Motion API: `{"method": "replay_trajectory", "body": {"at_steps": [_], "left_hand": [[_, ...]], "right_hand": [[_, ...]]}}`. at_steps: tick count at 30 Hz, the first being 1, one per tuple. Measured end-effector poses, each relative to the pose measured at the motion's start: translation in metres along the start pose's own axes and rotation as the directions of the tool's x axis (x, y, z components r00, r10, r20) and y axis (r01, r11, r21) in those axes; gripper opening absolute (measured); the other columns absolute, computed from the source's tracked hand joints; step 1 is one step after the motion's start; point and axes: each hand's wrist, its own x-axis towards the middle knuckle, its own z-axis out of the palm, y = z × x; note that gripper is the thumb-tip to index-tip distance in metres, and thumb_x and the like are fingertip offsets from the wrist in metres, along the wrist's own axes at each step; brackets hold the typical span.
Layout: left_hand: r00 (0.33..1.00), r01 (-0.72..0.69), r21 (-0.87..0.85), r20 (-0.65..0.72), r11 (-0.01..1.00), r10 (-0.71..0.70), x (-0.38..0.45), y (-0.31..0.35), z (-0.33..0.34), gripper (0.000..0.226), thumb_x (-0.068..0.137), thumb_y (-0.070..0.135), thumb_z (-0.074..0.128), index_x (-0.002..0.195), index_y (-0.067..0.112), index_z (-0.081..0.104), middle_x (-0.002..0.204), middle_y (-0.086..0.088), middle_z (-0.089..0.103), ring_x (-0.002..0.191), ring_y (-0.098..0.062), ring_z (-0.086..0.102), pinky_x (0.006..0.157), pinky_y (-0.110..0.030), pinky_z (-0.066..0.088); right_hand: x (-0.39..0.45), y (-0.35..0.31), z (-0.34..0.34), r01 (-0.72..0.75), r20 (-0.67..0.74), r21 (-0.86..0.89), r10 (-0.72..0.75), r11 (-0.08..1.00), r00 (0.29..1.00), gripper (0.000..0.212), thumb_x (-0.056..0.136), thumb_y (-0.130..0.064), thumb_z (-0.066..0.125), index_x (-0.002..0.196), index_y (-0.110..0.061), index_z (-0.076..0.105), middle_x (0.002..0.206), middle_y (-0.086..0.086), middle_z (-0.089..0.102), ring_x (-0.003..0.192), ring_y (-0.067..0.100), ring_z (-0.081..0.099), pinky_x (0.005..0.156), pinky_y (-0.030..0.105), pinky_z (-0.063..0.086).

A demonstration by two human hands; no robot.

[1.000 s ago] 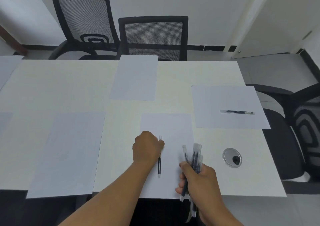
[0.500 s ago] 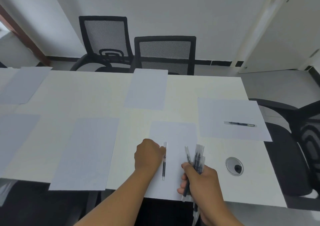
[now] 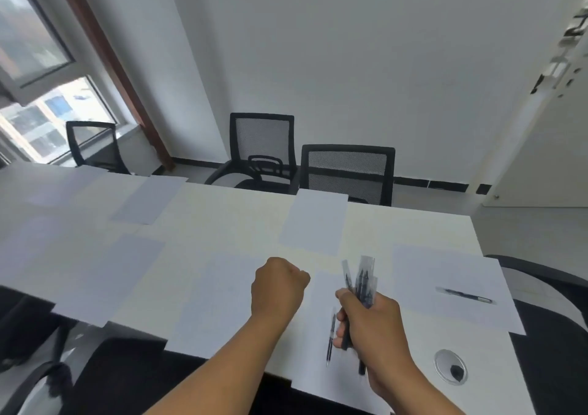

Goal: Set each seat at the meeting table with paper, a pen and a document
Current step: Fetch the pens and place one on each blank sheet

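**Pens and paper at the counter's near edge**

Bundle of pens (image 3: 361, 282): gripped upright in the right hand (image 3: 372, 325), fingers curled round it. Single pen (image 3: 331, 336): lying on the sheet (image 3: 318, 312) at the near edge, just left of that hand. Left hand (image 3: 276, 287): curled into a fist, holding nothing, above the counter (image 3: 229, 220). Second pen (image 3: 466, 295): on the paper (image 3: 445, 268) toward the right edge. Cable port (image 3: 450, 371): near right corner.

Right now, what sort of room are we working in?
Most likely an office meeting room: a long white table laid with paper sheets, black mesh office chairs pushed up to it, and a cable grommet in the tabletop.
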Motion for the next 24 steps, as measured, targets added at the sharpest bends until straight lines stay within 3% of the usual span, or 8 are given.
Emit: {"method": "replay_trajectory", "body": {"at_steps": [5,9,12,16,24], "left_hand": [[0.998,-0.043,-0.062,-0.056,0.997,0.039,-0.025,0.015,-0.043,0.022,0.070,0.016,0.053,0.059,0.017,0.034,0.059,-0.001,0.037,0.061,-0.016,0.030,0.060,-0.033,0.026],[0.995,0.009,-0.087,-0.096,0.996,-0.018,-0.050,0.012,-0.084,0.021,0.071,0.020,0.054,0.056,0.018,0.039,0.057,-0.001,0.046,0.056,-0.017,0.038,0.057,-0.031,0.032],[0.992,0.029,-0.120,-0.116,0.992,-0.043,-0.065,0.004,-0.116,0.027,0.073,0.017,0.055,0.055,0.016,0.034,0.054,-0.001,0.036,0.058,-0.014,0.049,0.057,-0.032,0.032],[0.994,0.018,-0.137,-0.107,0.990,-0.033,-0.080,-0.012,-0.148,0.028,0.074,0.012,0.054,0.059,0.016,0.030,0.057,-0.002,0.025,0.063,-0.013,0.052,0.060,-0.036,0.028],[0.996,-0.030,-0.190,-0.091,0.981,0.012,-0.068,-0.082,-0.209,0.031,0.083,0.016,0.058,0.064,0.006,0.035,0.057,-0.003,0.028,0.063,-0.014,0.051,0.059,-0.037,0.030]], "right_hand": [[-0.021,-0.025,0.012,0.052,0.081,0.004,-0.052,0.999,0.995,0.022,0.102,-0.020,0.069,0.095,0.001,0.070,0.066,0.011,0.062,0.053,0.026,0.056,0.055,0.036,0.058],[-0.039,-0.036,0.025,0.085,0.150,-0.029,-0.080,0.996,0.985,0.022,0.102,-0.021,0.068,0.095,0.000,0.071,0.066,0.012,0.063,0.053,0.025,0.059,0.057,0.037,0.061],[-0.056,-0.042,0.041,0.103,0.187,-0.037,-0.094,0.994,0.978,0.023,0.102,-0.020,0.068,0.093,0.001,0.070,0.066,0.012,0.063,0.054,0.025,0.058,0.056,0.035,0.059],[-0.077,-0.038,0.065,0.132,0.198,-0.092,-0.112,0.987,0.974,0.027,0.104,-0.025,0.066,0.090,-0.002,0.068,0.065,0.011,0.063,0.051,0.024,0.058,0.056,0.035,0.055],[-0.122,-0.019,0.150,0.170,0.126,-0.164,-0.151,0.972,0.981,0.017,0.106,-0.023,0.064,0.100,-0.009,0.071,0.071,0.010,0.063,0.049,0.022,0.057,0.051,0.031,0.048]]}}
